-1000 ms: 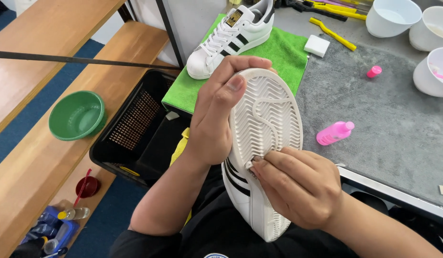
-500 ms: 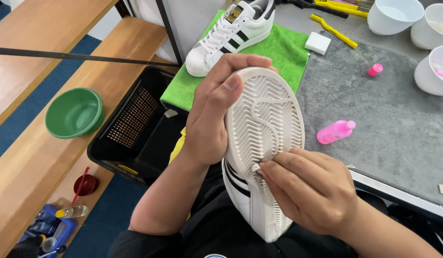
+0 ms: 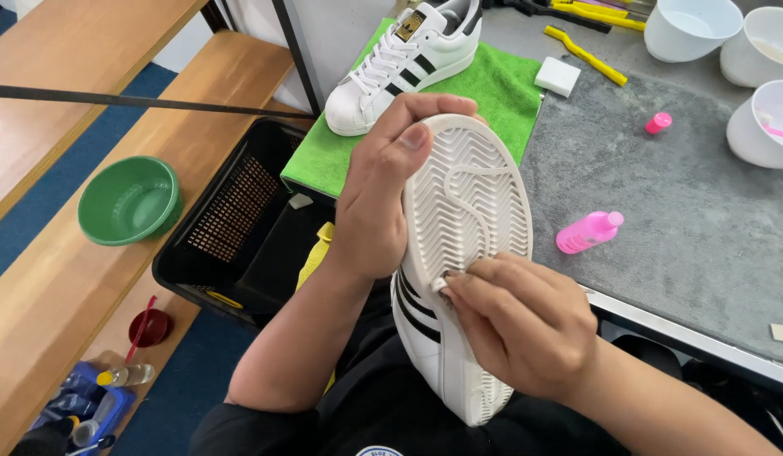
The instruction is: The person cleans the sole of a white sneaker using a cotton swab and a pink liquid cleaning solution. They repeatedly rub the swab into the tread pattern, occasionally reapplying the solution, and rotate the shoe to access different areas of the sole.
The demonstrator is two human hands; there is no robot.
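Grey matting covers the surface (image 3: 696, 219) ahead. Left hand (image 3: 370, 211) clenches the white rubber-soled sneaker with black stripes (image 3: 463, 211), sole up over the lap. Right hand (image 3: 518, 325) pinches a small white eraser piece (image 3: 440, 285) against the tread; use short strokes, supporting the sole firmly.

A second white sneaker (image 3: 406, 63) with black stripes rests on a green cloth (image 3: 493, 93). On the grey mat (image 3: 687, 211) lie a pink bottle (image 3: 587, 232), a pink cap (image 3: 658, 123) and a white sponge block (image 3: 557, 76) — white bowls (image 3: 687, 29) stand beyond. A green bowl (image 3: 128, 201) sits on the wooden bench (image 3: 54, 279) — beside it, a black basket (image 3: 231, 228).
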